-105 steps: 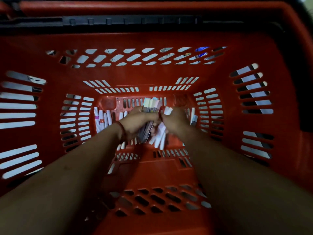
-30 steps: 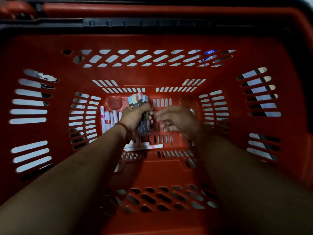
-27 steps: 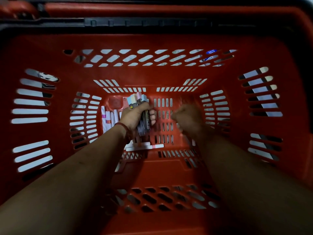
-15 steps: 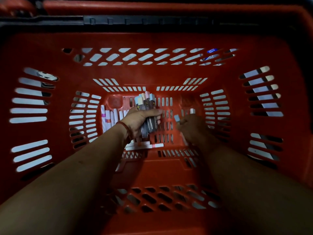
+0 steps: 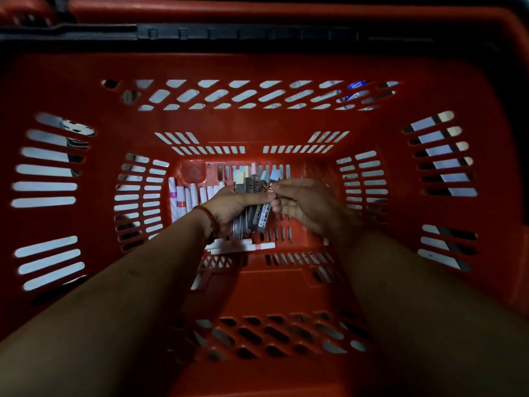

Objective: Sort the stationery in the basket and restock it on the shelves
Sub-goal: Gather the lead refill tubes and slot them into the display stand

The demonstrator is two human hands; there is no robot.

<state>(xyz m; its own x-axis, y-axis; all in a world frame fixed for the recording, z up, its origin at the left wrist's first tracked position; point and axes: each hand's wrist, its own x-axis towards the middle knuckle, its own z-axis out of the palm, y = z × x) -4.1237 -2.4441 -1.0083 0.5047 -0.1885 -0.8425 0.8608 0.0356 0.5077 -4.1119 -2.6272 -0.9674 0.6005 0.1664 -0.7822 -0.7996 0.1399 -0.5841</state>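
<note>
Bundle of slim cases (image 5: 255,181): grey and clear bodies with pastel caps, standing roughly upright, caps toward the far wall, low in the middle of the basket (image 5: 286,67) just above its floor. Your left hand (image 5: 232,204) grips it around the mid-length, fingers curled across the front and the lower ends sticking out below the palm. Blue-capped case (image 5: 274,176) sits at the right edge of the bundle, leaning slightly right. Your right hand (image 5: 309,204) meets it just under the cap, thumb and forefinger tips pressed together on it in a pinch, the other fingers loosely curled beneath. The two hands touch at the fingertips. A red cord (image 5: 207,216) circles your left wrist. To the left of the bundle, a row of white markers (image 5: 189,196) lies side by side on the basket floor, some with pink or orange bands. Below your hands, a few more white pens (image 5: 249,247) lie crosswise, one with a red band. The basket is red plastic with slotted walls and floor, and pale ground shows through the slots. A dark handle bar (image 5: 229,34) lies along the far rim. Something blue (image 5: 356,85) shows through a far-wall slot, too small to identify. Light is dim.
</note>
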